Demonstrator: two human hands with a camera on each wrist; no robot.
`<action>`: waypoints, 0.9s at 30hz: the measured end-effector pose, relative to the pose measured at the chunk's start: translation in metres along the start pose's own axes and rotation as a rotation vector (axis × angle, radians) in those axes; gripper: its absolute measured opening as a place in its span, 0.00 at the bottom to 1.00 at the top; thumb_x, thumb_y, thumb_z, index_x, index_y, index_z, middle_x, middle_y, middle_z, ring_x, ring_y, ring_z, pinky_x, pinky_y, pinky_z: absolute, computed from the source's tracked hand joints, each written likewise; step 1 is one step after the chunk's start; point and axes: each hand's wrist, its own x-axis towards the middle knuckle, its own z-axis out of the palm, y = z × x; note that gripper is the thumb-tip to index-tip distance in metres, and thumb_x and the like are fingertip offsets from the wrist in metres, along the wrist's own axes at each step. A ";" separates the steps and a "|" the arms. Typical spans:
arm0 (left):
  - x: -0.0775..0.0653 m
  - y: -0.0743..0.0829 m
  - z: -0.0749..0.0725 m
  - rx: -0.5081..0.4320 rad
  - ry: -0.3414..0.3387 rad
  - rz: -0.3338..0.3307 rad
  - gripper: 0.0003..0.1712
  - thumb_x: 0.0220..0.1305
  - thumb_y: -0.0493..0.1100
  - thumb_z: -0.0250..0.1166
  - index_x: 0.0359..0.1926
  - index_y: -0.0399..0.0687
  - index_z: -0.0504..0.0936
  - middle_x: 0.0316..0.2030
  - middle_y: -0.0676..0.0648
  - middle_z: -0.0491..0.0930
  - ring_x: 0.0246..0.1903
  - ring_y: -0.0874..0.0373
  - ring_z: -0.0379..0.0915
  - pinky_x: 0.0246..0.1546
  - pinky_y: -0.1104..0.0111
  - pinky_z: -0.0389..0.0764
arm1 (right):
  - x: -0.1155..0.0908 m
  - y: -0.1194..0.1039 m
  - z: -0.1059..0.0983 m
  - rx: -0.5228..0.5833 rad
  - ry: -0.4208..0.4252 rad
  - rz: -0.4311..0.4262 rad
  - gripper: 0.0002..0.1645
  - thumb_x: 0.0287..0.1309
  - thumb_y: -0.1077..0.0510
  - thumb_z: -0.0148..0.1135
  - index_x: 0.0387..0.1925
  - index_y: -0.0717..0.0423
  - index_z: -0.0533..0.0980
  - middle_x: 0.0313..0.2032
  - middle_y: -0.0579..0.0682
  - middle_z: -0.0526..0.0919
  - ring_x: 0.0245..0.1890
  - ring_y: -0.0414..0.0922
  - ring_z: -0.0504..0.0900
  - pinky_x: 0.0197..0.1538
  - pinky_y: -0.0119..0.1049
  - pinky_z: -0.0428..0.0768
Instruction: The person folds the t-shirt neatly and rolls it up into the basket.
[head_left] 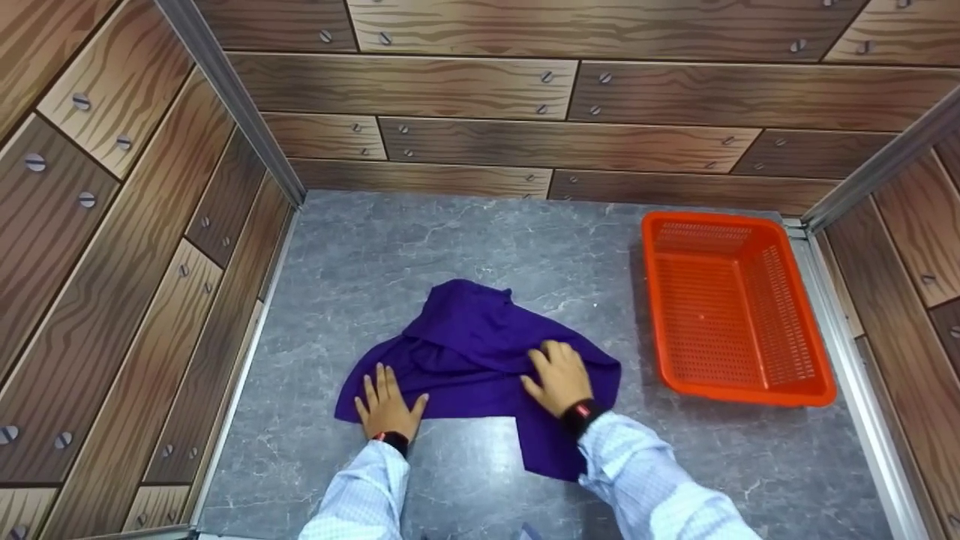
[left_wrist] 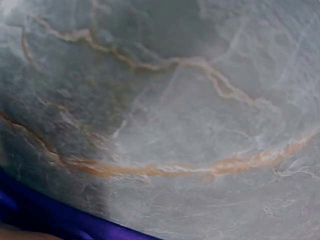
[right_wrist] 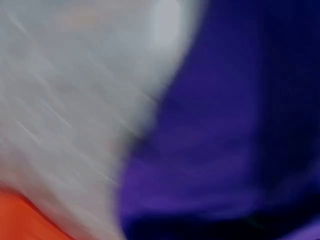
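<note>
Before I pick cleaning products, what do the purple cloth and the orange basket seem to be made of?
Purple cloth: probably thin fabric, mostly matte, since it drapes in loose folds; fibre unclear. Orange basket: likely molded plastic, slightly glossy, judging by its even color, rounded rim and perforated walls.

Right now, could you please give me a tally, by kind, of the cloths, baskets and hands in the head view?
Purple cloth: 1
Orange-red basket: 1
Hands, left hand and right hand: 2
Total: 4

Grey veined surface, perhaps stone-patterned, rumpled purple cloth, orange-red basket atop.
</note>
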 end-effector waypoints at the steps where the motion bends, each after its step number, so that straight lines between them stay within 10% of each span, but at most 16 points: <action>1: 0.000 0.000 0.001 0.004 0.001 0.003 0.54 0.54 0.69 0.54 0.71 0.44 0.46 0.72 0.47 0.40 0.70 0.44 0.31 0.64 0.41 0.39 | 0.006 -0.005 0.001 -0.007 -0.005 -0.035 0.25 0.43 0.45 0.66 0.41 0.55 0.76 0.42 0.56 0.74 0.43 0.54 0.71 0.45 0.50 0.71; 7: -0.002 0.000 0.005 -0.003 0.008 0.023 0.54 0.54 0.69 0.55 0.71 0.46 0.47 0.72 0.47 0.41 0.70 0.44 0.32 0.64 0.41 0.40 | 0.020 -0.024 0.012 -0.100 -0.124 -0.168 0.22 0.39 0.49 0.69 0.37 0.54 0.74 0.38 0.53 0.76 0.40 0.53 0.75 0.43 0.47 0.72; 14: -0.005 -0.003 0.011 -0.020 0.003 0.024 0.54 0.54 0.71 0.54 0.71 0.47 0.46 0.72 0.49 0.40 0.71 0.45 0.31 0.65 0.43 0.38 | 0.016 -0.022 0.023 -0.169 -0.144 -0.095 0.14 0.43 0.54 0.65 0.34 0.53 0.74 0.32 0.52 0.75 0.32 0.52 0.75 0.35 0.45 0.73; 27: -0.003 -0.006 0.007 -0.030 0.066 0.025 0.53 0.52 0.69 0.56 0.70 0.46 0.50 0.72 0.48 0.45 0.70 0.44 0.35 0.64 0.42 0.40 | 0.050 -0.016 0.010 -0.036 -0.269 -0.186 0.06 0.47 0.54 0.65 0.24 0.51 0.78 0.27 0.50 0.75 0.29 0.51 0.75 0.32 0.44 0.75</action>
